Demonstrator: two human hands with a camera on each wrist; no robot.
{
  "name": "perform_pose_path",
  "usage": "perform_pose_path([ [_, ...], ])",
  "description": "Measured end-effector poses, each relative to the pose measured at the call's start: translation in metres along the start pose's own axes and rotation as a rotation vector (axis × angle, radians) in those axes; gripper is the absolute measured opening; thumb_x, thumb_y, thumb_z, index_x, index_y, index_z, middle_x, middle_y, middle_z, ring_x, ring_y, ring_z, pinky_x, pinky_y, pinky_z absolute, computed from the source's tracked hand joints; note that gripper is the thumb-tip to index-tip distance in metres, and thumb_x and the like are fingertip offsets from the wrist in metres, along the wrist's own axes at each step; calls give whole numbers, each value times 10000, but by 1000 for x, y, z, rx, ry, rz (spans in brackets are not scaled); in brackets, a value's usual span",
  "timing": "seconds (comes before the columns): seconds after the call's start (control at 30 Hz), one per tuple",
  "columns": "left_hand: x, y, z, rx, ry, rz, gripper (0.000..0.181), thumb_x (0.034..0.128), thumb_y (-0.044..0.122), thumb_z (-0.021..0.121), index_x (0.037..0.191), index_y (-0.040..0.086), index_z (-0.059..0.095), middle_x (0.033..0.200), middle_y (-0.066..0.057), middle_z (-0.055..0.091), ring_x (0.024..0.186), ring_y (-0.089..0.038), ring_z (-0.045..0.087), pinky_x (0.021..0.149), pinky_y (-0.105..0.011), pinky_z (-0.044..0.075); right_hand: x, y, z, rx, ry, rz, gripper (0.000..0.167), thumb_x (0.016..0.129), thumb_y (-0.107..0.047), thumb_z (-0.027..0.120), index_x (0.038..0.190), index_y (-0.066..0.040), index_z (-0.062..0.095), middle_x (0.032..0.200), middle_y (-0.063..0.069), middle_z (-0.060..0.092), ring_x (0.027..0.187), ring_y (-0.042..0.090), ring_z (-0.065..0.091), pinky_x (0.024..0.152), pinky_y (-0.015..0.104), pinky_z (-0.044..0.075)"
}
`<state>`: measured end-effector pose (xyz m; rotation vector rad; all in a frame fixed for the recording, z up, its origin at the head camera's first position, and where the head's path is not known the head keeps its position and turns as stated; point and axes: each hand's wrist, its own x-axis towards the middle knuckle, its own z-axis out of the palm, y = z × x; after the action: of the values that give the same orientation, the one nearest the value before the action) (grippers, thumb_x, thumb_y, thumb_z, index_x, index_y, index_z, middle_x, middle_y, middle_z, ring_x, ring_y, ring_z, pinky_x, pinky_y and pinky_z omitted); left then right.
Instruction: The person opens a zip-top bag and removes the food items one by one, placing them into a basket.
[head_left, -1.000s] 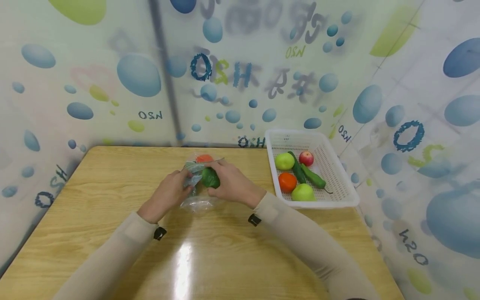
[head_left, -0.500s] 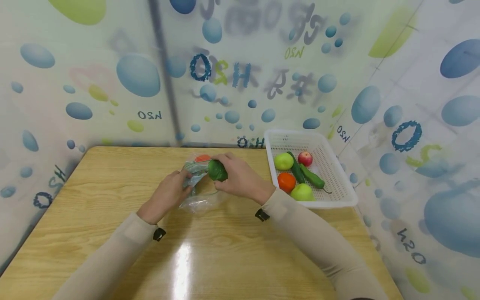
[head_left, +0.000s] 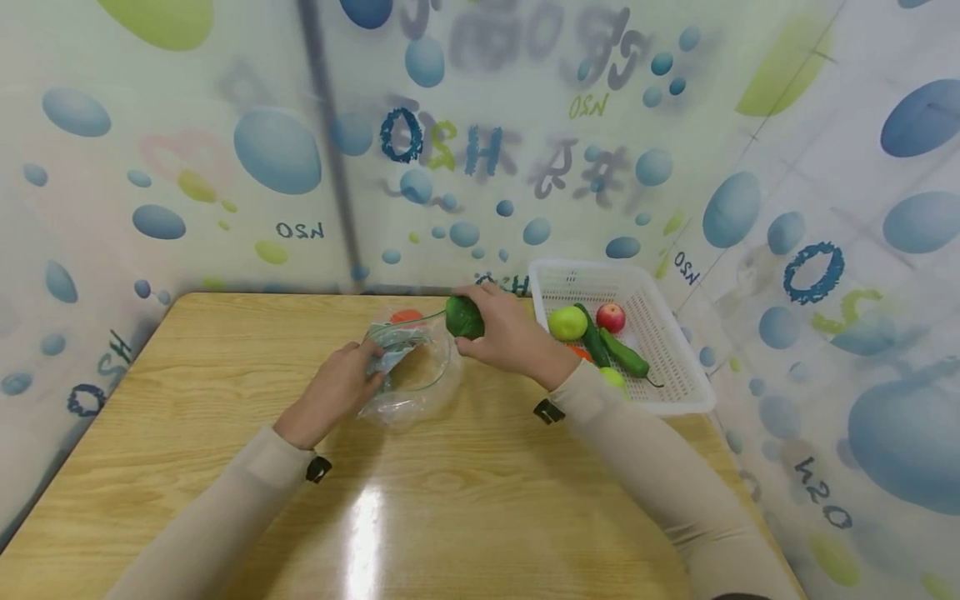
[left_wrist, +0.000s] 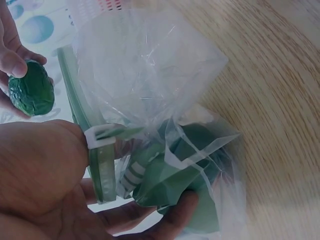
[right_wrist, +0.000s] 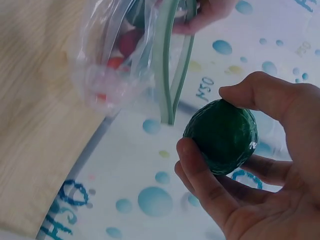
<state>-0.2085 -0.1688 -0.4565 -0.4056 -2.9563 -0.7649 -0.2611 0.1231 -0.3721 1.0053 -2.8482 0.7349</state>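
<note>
My right hand grips a dark green avocado with a bumpy, glossy skin, held up just right of a bag's mouth. In the right wrist view, thumb and fingers pinch the avocado from its sides. My left hand holds the clear zip bag by its left side, near the green zip rim. The bag's mouth gapes toward the right. Inside it a red-orange thing shows, and the right wrist view shows reddish round shapes in the bag. Green printing covers part of the plastic.
A white perforated basket stands at the table's back right. It holds green apples, a red apple, a cucumber, a green pepper and a partly hidden orange-red tomato. A patterned wall borders the wooden table.
My right hand has moved right and slightly back with the avocado, away from the bag's mouth. The bag's opening now shows wider. My left hand has stayed in place.
</note>
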Motion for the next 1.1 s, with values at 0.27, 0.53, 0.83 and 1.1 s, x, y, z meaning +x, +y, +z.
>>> perform_pose_path([
  [0.27, -1, -1, 1, 8, -9, -11, 364, 1055, 66, 801, 1354, -114, 696, 1128, -317, 755, 843, -295, 665, 728, -469, 606, 0, 21, -22, 0, 25, 63, 706, 1029, -210, 857, 1656, -28, 590, 1564, 265, 675, 1234, 389, 711, 998, 511, 668],
  [0.53, -1, 0, 0, 0, -33, -32, 380, 1076, 86, 796, 1386, -108, 695, 1181, -325, 749, 860, -293, 645, 741, -458, 589, 1, 59, -36, -10, 11, 184, 721, 1047, -232, 845, 1672, -25, 551, 1545, 265, 655, 1229, 393, 694, 1024, 532, 690],
  [0.83, -1, 0, 1, 2, -24, -23, 366, 1072, 78, 799, 1371, -109, 700, 1171, -321, 753, 859, -289, 645, 740, -456, 593, 0, 96, -47, -54, 21, 268, 744, 1068, -257, 823, 1696, 4, 522, 1572, 299, 644, 1296, 469, 694, 1060, 597, 654],
  [1.1, -1, 0, 1, -3, -18, -22, 360, 1072, 84, 798, 1366, -102, 704, 1176, -316, 754, 872, -296, 653, 759, -481, 600, 4, 125, -53, -46, 11, 341, 757, 1073, -275, 822, 1704, 7, 511, 1607, 282, 653, 1331, 461, 707, 1094, 602, 646],
])
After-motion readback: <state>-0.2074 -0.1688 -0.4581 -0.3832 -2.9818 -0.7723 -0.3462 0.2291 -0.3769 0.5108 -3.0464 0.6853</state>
